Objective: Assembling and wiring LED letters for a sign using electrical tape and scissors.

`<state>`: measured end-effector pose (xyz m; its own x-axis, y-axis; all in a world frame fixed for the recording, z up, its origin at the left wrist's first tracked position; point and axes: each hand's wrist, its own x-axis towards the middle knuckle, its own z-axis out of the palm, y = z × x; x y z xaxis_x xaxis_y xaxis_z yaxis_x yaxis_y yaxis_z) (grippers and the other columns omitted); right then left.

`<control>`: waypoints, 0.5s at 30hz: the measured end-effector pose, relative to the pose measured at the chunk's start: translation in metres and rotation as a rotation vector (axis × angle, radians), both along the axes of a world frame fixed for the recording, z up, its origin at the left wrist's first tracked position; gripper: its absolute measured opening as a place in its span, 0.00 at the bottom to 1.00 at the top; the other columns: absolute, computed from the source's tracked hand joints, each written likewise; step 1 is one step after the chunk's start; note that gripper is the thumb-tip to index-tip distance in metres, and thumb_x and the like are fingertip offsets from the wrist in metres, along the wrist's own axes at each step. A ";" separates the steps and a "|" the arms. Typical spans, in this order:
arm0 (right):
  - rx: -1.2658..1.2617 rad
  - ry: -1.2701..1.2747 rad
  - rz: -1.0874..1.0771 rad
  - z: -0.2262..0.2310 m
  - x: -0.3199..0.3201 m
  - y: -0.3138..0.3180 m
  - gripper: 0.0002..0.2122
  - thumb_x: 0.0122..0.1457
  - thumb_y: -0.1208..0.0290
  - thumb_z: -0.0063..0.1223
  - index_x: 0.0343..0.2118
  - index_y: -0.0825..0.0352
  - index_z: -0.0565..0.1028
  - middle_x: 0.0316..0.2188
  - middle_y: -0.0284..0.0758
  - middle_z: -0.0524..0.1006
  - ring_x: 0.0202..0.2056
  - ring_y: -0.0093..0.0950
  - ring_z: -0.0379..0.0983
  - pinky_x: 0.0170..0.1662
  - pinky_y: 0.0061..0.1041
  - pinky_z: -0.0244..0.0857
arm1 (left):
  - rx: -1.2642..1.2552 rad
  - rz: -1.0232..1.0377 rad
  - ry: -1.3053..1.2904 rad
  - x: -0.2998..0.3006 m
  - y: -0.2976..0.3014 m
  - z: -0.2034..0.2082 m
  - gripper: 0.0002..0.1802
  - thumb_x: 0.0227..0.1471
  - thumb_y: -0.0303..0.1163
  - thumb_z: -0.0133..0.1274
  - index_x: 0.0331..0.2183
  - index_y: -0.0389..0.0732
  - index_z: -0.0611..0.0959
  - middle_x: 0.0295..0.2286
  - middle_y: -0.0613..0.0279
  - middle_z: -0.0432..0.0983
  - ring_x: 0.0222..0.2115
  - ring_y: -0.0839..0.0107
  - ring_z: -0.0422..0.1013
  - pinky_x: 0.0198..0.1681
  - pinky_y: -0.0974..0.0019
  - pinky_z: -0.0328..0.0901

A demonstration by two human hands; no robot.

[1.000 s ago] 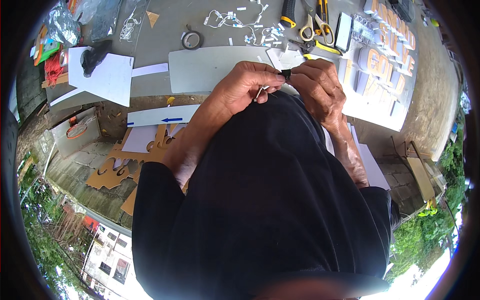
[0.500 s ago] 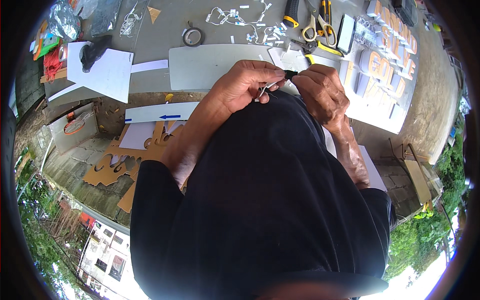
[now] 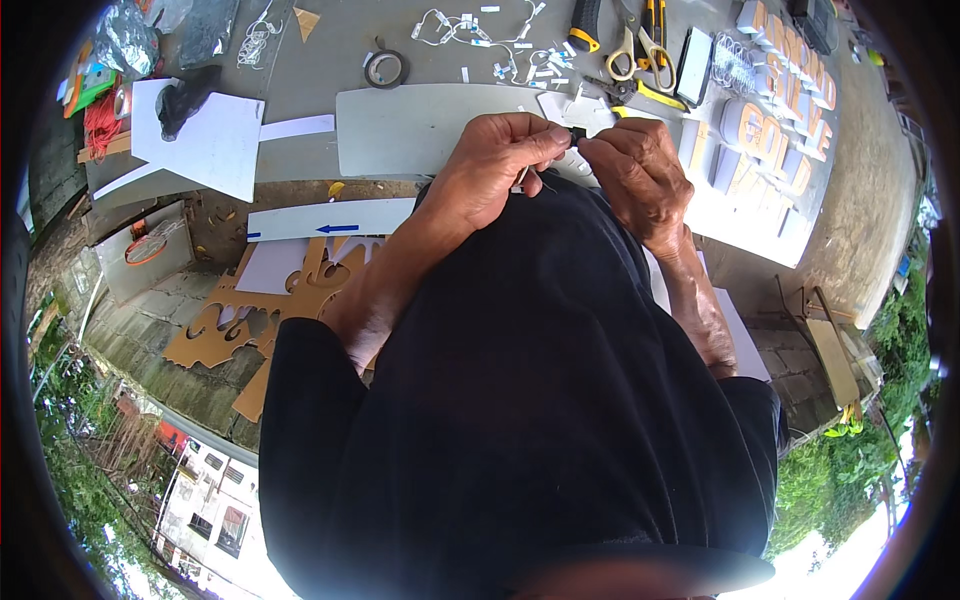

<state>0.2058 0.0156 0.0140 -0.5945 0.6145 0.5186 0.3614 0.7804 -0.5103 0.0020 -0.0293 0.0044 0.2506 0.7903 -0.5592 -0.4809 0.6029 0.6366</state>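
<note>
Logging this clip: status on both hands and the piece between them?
Left hand and right hand both pinched on a small dark wired part. Held above the grey flat board. Nothing in the way.

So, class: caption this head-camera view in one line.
Left hand and right hand pinch a small dark part over a cluttered grey worktable.

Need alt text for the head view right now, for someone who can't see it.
Both hands meet at chest height, the left hand and right hand pinching a small dark part with thin wires between the fingertips. Beyond them, a grey work surface holds a pale grey sheet, a tape roll, scissors and raised orange letters.
</note>
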 end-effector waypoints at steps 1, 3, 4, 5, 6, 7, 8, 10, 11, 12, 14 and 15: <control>-0.008 -0.006 0.000 0.000 -0.001 0.000 0.18 0.42 0.85 0.69 0.38 0.66 0.80 0.34 0.33 0.78 0.38 0.33 0.74 0.39 0.30 0.72 | 0.024 0.009 0.052 0.001 0.000 0.002 0.11 0.58 0.34 0.60 0.34 0.34 0.85 0.26 0.67 0.76 0.22 0.82 0.67 0.23 0.74 0.63; -0.032 -0.019 0.000 -0.001 -0.002 0.000 0.18 0.42 0.85 0.69 0.39 0.67 0.80 0.34 0.33 0.78 0.38 0.34 0.74 0.39 0.31 0.72 | 0.048 0.016 0.104 0.002 0.000 0.004 0.12 0.59 0.35 0.60 0.34 0.34 0.85 0.26 0.67 0.76 0.22 0.82 0.67 0.23 0.74 0.63; -0.057 -0.030 0.003 -0.001 -0.002 0.000 0.18 0.43 0.86 0.68 0.39 0.67 0.79 0.34 0.34 0.77 0.38 0.35 0.74 0.40 0.32 0.71 | 0.073 0.009 0.160 0.003 -0.001 0.005 0.12 0.59 0.35 0.60 0.35 0.33 0.85 0.26 0.67 0.77 0.21 0.82 0.67 0.23 0.75 0.63; -0.057 -0.029 0.002 -0.001 -0.003 0.000 0.18 0.43 0.86 0.68 0.39 0.67 0.79 0.34 0.34 0.77 0.38 0.35 0.74 0.40 0.32 0.71 | 0.099 0.002 0.215 0.003 -0.001 0.006 0.13 0.59 0.35 0.60 0.35 0.33 0.85 0.26 0.67 0.77 0.21 0.82 0.67 0.23 0.75 0.63; -0.086 -0.051 0.004 0.000 -0.004 0.000 0.18 0.44 0.86 0.67 0.40 0.67 0.78 0.34 0.34 0.77 0.38 0.35 0.74 0.40 0.32 0.71 | 0.099 0.001 0.215 0.003 -0.002 0.006 0.13 0.59 0.35 0.60 0.35 0.33 0.85 0.26 0.67 0.77 0.21 0.82 0.67 0.23 0.75 0.63; -0.115 -0.074 0.007 0.001 -0.004 0.000 0.18 0.44 0.86 0.67 0.40 0.67 0.77 0.34 0.35 0.77 0.38 0.35 0.74 0.40 0.32 0.71 | 0.119 0.004 0.213 0.003 -0.003 0.006 0.13 0.58 0.35 0.61 0.36 0.33 0.85 0.27 0.66 0.78 0.21 0.82 0.67 0.23 0.75 0.63; -0.115 -0.075 0.005 0.002 -0.004 0.000 0.18 0.44 0.86 0.67 0.40 0.67 0.77 0.34 0.35 0.77 0.38 0.35 0.74 0.40 0.32 0.71 | 0.140 0.007 0.210 0.003 -0.003 0.006 0.13 0.58 0.34 0.61 0.36 0.32 0.85 0.27 0.66 0.78 0.21 0.82 0.67 0.23 0.75 0.63; -0.168 -0.076 0.000 0.002 -0.004 0.000 0.17 0.46 0.86 0.66 0.40 0.67 0.77 0.33 0.35 0.77 0.38 0.35 0.74 0.41 0.32 0.71 | 0.125 -0.006 0.205 0.000 -0.004 0.005 0.13 0.58 0.33 0.61 0.37 0.32 0.85 0.27 0.65 0.79 0.21 0.82 0.67 0.23 0.75 0.63; -0.167 -0.076 0.000 0.001 -0.005 0.000 0.17 0.46 0.86 0.66 0.40 0.67 0.77 0.33 0.35 0.77 0.38 0.35 0.74 0.41 0.32 0.71 | 0.108 -0.017 0.203 -0.002 -0.004 0.003 0.12 0.57 0.33 0.62 0.37 0.32 0.85 0.27 0.65 0.79 0.21 0.81 0.68 0.23 0.75 0.64; -0.155 -0.072 0.001 0.000 -0.005 -0.001 0.16 0.47 0.85 0.66 0.40 0.67 0.77 0.33 0.35 0.77 0.38 0.35 0.74 0.41 0.32 0.71 | 0.109 -0.017 0.203 -0.002 -0.004 0.001 0.12 0.57 0.33 0.62 0.37 0.32 0.85 0.27 0.65 0.79 0.21 0.81 0.68 0.23 0.75 0.64; -0.144 -0.069 0.003 0.000 -0.005 -0.001 0.16 0.47 0.85 0.66 0.40 0.67 0.78 0.33 0.35 0.77 0.38 0.35 0.74 0.41 0.32 0.71 | 0.072 0.015 0.092 -0.004 -0.004 -0.001 0.11 0.56 0.31 0.62 0.37 0.32 0.86 0.27 0.64 0.79 0.21 0.81 0.68 0.23 0.74 0.64; -0.147 -0.069 0.007 0.001 -0.005 -0.002 0.15 0.47 0.84 0.66 0.39 0.67 0.78 0.33 0.35 0.77 0.37 0.35 0.75 0.41 0.32 0.72 | 0.072 0.015 0.092 -0.005 -0.004 -0.001 0.11 0.56 0.31 0.62 0.37 0.32 0.86 0.27 0.64 0.79 0.21 0.81 0.68 0.23 0.74 0.64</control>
